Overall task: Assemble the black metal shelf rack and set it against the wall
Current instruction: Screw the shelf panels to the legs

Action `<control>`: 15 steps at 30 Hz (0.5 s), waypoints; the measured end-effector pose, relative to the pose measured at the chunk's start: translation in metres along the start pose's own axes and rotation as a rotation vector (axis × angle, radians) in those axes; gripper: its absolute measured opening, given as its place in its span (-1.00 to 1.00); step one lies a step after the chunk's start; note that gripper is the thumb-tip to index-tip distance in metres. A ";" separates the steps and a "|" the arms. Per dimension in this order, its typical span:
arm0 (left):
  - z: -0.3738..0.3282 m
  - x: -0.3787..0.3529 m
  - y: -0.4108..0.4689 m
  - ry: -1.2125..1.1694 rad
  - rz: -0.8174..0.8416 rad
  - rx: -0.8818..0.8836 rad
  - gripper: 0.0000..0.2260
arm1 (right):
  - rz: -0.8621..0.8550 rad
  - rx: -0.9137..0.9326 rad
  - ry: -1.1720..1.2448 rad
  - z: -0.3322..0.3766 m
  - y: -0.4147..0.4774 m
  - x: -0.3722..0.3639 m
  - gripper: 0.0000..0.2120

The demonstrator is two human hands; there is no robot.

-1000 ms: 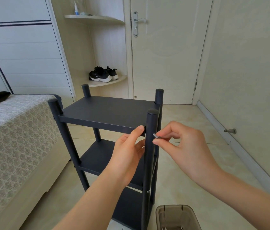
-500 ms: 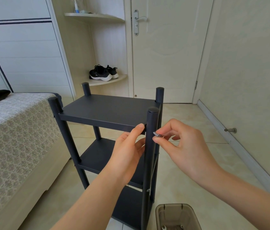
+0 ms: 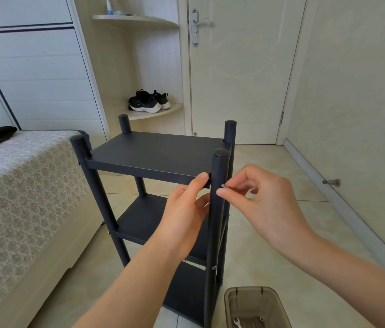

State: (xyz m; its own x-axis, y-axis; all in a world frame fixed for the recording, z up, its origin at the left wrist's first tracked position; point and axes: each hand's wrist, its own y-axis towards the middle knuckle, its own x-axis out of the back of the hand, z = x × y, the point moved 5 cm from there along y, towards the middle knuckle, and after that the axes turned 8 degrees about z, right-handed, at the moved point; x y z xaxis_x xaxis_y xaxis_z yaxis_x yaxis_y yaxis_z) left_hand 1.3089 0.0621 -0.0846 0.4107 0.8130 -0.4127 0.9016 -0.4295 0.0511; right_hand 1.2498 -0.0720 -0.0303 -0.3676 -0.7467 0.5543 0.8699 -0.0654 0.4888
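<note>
**A:** On the head camera, where does the shelf rack (image 3: 156,209) stand?

**B:** Upright on the floor (image 3: 269,245), just beside the bed (image 3: 21,185) and well apart from the wall (image 3: 364,102) on the right. Three shelves sit on four posts.

**A:** And the hands?

**B:** The left hand (image 3: 184,216) pinches the corner of the top shelf (image 3: 156,152), thumb on its front lip and fingers underneath, touching the near post (image 3: 219,166). The right hand (image 3: 262,204) pinches a small screw (image 3: 223,185) between thumb and fingertip, its tip at the post's side.

**A:** How will it handle?

**B:** I'd judge it stiff painted metal, smooth, and light enough for one person. The tiny screw looks easy to drop, so a fingertip pinch suits it. To move the rack, I'd take two posts just under the top shelf, not the thin shelf lip.

**A:** Anything nearby?

**B:** A plastic box (image 3: 279,301) with a small wrench (image 3: 237,323) in it sits on the floor, near the rack's foot.
</note>
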 end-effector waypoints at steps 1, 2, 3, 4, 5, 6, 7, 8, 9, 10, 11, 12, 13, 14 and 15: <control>0.000 0.000 0.000 -0.001 0.002 0.000 -0.37 | -0.005 -0.006 0.002 0.000 0.000 0.000 -0.82; 0.000 0.000 0.000 0.000 0.004 0.001 -0.38 | -0.010 -0.010 0.000 0.000 0.001 -0.001 -0.82; -0.001 0.001 0.000 0.001 0.007 0.002 -0.39 | -0.013 -0.013 -0.003 0.000 0.001 -0.001 -0.82; -0.001 0.001 0.000 -0.002 0.010 0.004 -0.40 | -0.016 -0.017 -0.006 0.000 0.002 -0.001 -0.81; -0.001 0.001 0.000 -0.006 0.012 0.004 -0.40 | -0.018 -0.022 -0.010 -0.001 0.002 -0.002 -0.80; -0.001 0.001 0.001 -0.007 0.012 0.005 -0.39 | -0.020 -0.027 -0.014 -0.001 0.003 -0.002 -0.79; -0.001 0.001 0.000 -0.008 0.011 0.006 -0.39 | -0.021 -0.032 -0.016 -0.001 0.003 -0.002 -0.78; -0.001 0.001 0.000 -0.008 0.011 0.006 -0.39 | -0.021 -0.035 -0.016 -0.001 0.003 -0.003 -0.78; -0.001 0.001 0.001 -0.009 0.010 0.005 -0.38 | -0.018 -0.036 -0.013 -0.002 0.003 -0.003 -0.78; 0.000 0.001 0.001 -0.011 0.009 0.004 -0.38 | -0.013 -0.036 -0.008 -0.002 0.004 -0.003 -0.78; 0.000 0.001 0.001 -0.015 0.009 0.003 -0.37 | -0.005 -0.036 -0.001 -0.002 0.004 -0.004 -0.78; 0.000 0.000 0.000 -0.017 0.011 0.002 -0.35 | 0.006 -0.036 0.008 -0.002 0.003 -0.005 -0.79; 0.000 0.000 0.000 -0.016 0.011 0.002 -0.33 | 0.018 -0.038 0.014 -0.003 0.003 -0.005 -0.80; 0.000 0.000 0.000 -0.013 0.011 0.002 -0.32 | 0.028 -0.042 0.016 -0.003 0.003 -0.006 -0.81; 0.000 0.000 0.000 -0.008 0.013 -0.001 -0.32 | 0.034 -0.045 0.017 -0.003 0.003 -0.005 -0.83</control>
State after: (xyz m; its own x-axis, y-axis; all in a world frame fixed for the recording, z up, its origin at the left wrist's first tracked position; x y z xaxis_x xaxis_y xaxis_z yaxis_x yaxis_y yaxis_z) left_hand 1.3092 0.0620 -0.0841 0.4211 0.8045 -0.4190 0.8964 -0.4395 0.0572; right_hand 1.2553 -0.0702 -0.0341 -0.3324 -0.7599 0.5587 0.8958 -0.0689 0.4392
